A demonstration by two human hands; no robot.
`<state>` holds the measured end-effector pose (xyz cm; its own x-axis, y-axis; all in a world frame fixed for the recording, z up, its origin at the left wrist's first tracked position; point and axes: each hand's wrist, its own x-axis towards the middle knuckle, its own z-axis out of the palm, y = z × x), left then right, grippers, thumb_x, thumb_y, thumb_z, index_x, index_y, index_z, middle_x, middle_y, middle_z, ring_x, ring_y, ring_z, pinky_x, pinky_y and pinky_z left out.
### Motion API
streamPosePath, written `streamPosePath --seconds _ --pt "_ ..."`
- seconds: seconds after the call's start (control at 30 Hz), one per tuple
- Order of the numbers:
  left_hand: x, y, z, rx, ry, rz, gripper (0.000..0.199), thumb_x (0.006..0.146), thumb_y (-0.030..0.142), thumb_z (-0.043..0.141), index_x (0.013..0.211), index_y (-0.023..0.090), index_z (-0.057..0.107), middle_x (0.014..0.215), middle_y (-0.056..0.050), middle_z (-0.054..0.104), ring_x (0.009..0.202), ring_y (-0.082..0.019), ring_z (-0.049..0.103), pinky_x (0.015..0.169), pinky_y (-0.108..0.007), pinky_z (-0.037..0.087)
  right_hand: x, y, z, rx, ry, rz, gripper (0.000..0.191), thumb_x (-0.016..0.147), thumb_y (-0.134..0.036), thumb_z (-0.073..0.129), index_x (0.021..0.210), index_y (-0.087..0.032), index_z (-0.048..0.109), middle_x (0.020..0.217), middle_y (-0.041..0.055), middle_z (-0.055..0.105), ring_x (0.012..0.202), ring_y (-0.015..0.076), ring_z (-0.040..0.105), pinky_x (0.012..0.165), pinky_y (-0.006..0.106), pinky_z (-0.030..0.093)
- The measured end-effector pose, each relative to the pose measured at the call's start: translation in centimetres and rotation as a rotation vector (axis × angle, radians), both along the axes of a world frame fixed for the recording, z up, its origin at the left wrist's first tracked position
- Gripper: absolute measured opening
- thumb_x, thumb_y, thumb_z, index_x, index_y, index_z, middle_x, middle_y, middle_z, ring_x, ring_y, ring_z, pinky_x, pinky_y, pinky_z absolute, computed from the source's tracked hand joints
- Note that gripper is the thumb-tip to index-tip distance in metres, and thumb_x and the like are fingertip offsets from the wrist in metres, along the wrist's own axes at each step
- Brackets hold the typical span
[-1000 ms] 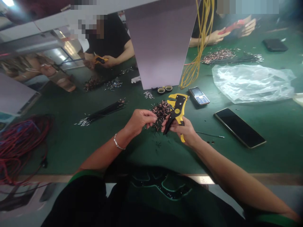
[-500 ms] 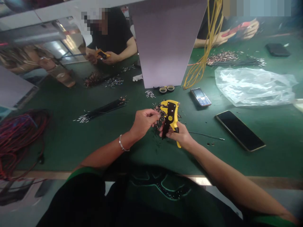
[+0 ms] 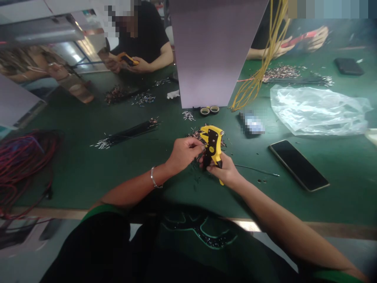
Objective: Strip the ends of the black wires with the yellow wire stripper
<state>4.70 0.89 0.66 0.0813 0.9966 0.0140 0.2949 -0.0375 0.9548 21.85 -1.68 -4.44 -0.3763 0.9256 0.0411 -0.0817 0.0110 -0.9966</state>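
My right hand (image 3: 225, 169) is wrapped round the handles of a yellow and black wire stripper (image 3: 212, 145), held upright with its head pointing away from me. Close to the tool's left side, my left hand (image 3: 187, 153) is closed in a pinch, thumb against forefinger. Whatever lies between those fingertips is too small to make out. Behind both hands a pile of short wire pieces with copper-coloured ends (image 3: 194, 134) is partly hidden. A single dark wire (image 3: 256, 169) lies on the table to the right of my right hand.
On the green table (image 3: 141, 173) lie a bundle of black wires (image 3: 126, 133), tape rolls (image 3: 214, 110), a blurred keypad phone (image 3: 252, 124), a smartphone (image 3: 299, 165), a plastic bag (image 3: 318, 110) and red cable coils (image 3: 26, 157). A pale partition (image 3: 215, 55) stands ahead; co-workers sit opposite.
My left hand has moved slightly right, its fingertips now closer to the wire stripper. My right hand keeps its hold on the tool. The camera view has shifted a little.
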Motion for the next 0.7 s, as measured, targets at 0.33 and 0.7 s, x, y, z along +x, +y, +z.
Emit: streamPosePath --seconds 0.33,0.7 --pt "-0.2 -0.3 0.3 0.109 0.11 -0.078 0.01 0.078 0.018 0.062 0.07 0.016 0.068 0.056 0.003 0.059 0.052 -0.009 0.05 0.052 -0.022 0.041 0.1 -0.3 1.0 0.275 -0.291 -0.115 0.017 0.07 -0.018 0.06 0.087 -0.021 0.06 0.078 0.0026 0.068 0.07 0.0205 0.06 0.067 0.035 0.047" --pt "-0.6 -0.2 0.7 0.216 0.216 -0.161 0.014 0.078 0.019 0.06 0.065 0.017 0.064 0.057 0.002 0.058 0.056 -0.01 0.051 0.054 -0.024 0.039 0.0 -0.6 1.2 0.379 -0.397 -0.145 0.014 0.073 -0.021 0.056 0.087 -0.021 0.057 0.076 0.0027 0.066 0.066 0.0189 0.059 0.064 0.032 0.047"
